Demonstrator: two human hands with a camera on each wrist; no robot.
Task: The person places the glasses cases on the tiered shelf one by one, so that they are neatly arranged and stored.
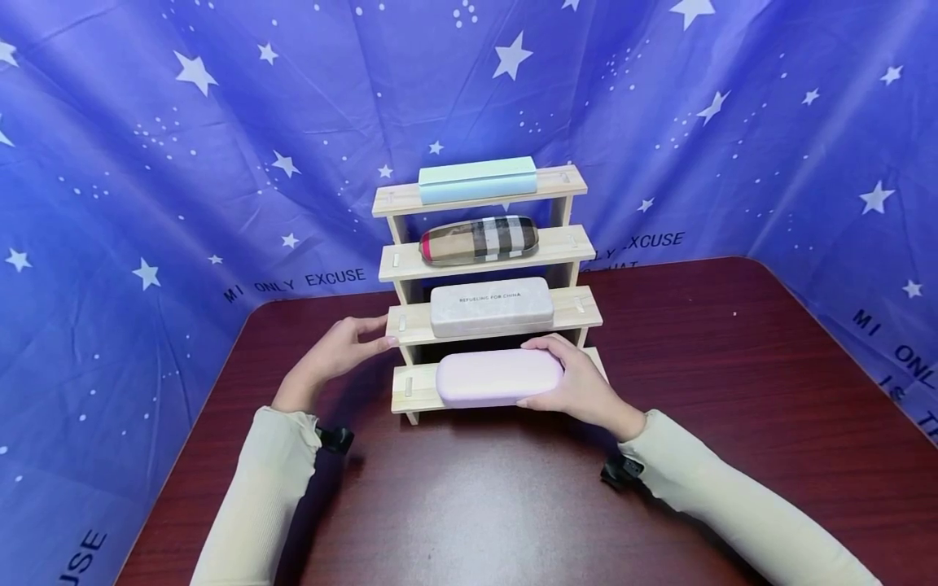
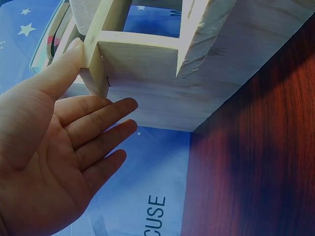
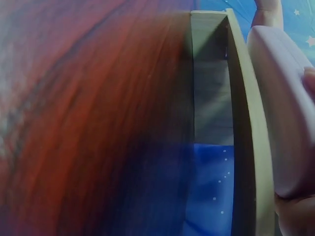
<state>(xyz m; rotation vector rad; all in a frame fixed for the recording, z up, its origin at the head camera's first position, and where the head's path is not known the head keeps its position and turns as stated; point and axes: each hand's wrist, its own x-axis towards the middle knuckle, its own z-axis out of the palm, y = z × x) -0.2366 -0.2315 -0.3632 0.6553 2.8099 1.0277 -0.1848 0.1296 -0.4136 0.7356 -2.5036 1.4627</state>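
A four-step wooden display rack (image 1: 408,396) carries one case on each step. On its lowest step lies a smooth lilac glasses case (image 1: 498,378). My right hand (image 1: 579,389) grips the right end of that case, thumb at the front and fingers at the back. The right wrist view shows the lilac case (image 3: 283,108) close over the edge of the plank. My left hand (image 1: 340,354) touches the left end of the second step from below. In the left wrist view its thumb rests at the plank's edge, and the other fingers are extended below.
A pale grey lettered case (image 1: 491,308), a plaid case (image 1: 479,240) and a light blue-green case (image 1: 478,181) lie on the higher steps. The rack stands on a dark red-brown table (image 1: 469,496). A blue star-printed curtain (image 1: 286,106) hangs behind and along both sides.
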